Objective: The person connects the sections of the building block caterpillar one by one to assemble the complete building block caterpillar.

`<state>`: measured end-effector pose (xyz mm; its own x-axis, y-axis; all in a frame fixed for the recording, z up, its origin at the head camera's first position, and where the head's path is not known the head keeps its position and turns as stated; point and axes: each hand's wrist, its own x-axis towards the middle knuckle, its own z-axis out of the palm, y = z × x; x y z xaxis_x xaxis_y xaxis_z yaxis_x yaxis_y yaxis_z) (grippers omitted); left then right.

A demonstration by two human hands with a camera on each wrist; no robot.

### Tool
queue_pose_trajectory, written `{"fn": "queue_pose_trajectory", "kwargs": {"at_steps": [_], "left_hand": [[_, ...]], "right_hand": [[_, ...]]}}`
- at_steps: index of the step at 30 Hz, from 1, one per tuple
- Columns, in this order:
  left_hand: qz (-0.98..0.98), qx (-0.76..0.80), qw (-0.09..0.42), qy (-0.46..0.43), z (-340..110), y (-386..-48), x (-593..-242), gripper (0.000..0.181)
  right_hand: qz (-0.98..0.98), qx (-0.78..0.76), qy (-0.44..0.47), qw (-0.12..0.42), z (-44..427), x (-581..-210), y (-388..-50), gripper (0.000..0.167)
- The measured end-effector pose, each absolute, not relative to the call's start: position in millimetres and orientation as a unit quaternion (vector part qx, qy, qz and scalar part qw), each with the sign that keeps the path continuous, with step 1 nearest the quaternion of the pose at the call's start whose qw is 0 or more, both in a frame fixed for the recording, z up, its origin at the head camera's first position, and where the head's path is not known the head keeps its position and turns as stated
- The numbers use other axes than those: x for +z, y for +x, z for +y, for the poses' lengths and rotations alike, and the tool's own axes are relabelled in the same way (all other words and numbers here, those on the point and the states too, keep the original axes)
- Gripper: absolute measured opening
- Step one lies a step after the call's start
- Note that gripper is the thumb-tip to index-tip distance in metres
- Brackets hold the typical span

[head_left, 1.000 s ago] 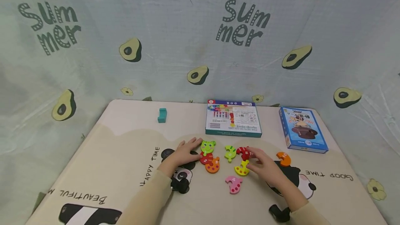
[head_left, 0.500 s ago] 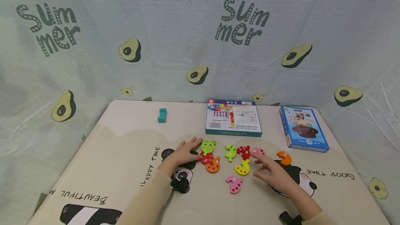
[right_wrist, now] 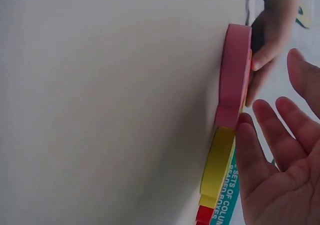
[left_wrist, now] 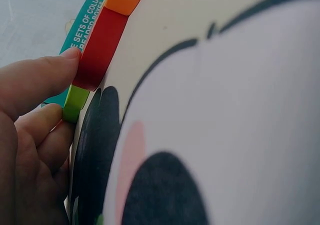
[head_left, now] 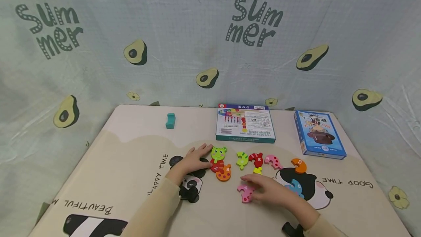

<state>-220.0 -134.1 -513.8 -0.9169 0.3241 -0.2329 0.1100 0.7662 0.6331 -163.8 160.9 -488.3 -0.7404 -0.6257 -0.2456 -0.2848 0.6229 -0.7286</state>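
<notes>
In the head view my left hand (head_left: 193, 162) rests beside a joined row of number puzzle pieces: a green animal head (head_left: 218, 153), a red piece numbered 2 (head_left: 216, 166) and an orange piece (head_left: 224, 173). Its thumb touches the red piece (left_wrist: 102, 47), and a finger touches the green piece (left_wrist: 75, 102). My right hand (head_left: 268, 190), fingers spread, hovers at the pink piece numbered 4 (head_left: 245, 193), partly covering it. In the right wrist view a fingertip is at the pink piece (right_wrist: 234, 77); contact is unclear. The yellow piece (head_left: 257, 170) is mostly hidden behind that hand.
Loose puzzle pieces lie around: light green (head_left: 242, 160), red numbered 8 (head_left: 256, 159), pink spotted (head_left: 273, 161), orange (head_left: 299, 165) and blue (head_left: 296, 187). Behind stand a flat white-and-green box (head_left: 245, 123), a blue box (head_left: 319, 134) and a small teal block (head_left: 170, 121).
My right hand moved right off the red and yellow pieces, then back left and nearer to the pink piece numbered 4. The pink spotted and blue pieces came into view. My left hand stayed put.
</notes>
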Motion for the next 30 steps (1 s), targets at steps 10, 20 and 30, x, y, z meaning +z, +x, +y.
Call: {"fn": "queue_pose_trajectory", "kwargs": {"at_steps": [10,20,30], "left_hand": [[0.925,0.320,0.161,0.126,-136,-220,-517,0.071],[0.923,0.324,0.163,0.130,-135,-221,-514,0.071],[0.924,0.322,0.163,0.130,-135,-220,-512,0.070]], "right_hand": [[0.875,-0.292,-0.292,0.255,155,-497,-163,0.055],[0.887,-0.246,-0.306,0.241,152,-498,-162,0.055],[0.898,-0.244,-0.290,0.222,151,-499,-161,0.055]]}}
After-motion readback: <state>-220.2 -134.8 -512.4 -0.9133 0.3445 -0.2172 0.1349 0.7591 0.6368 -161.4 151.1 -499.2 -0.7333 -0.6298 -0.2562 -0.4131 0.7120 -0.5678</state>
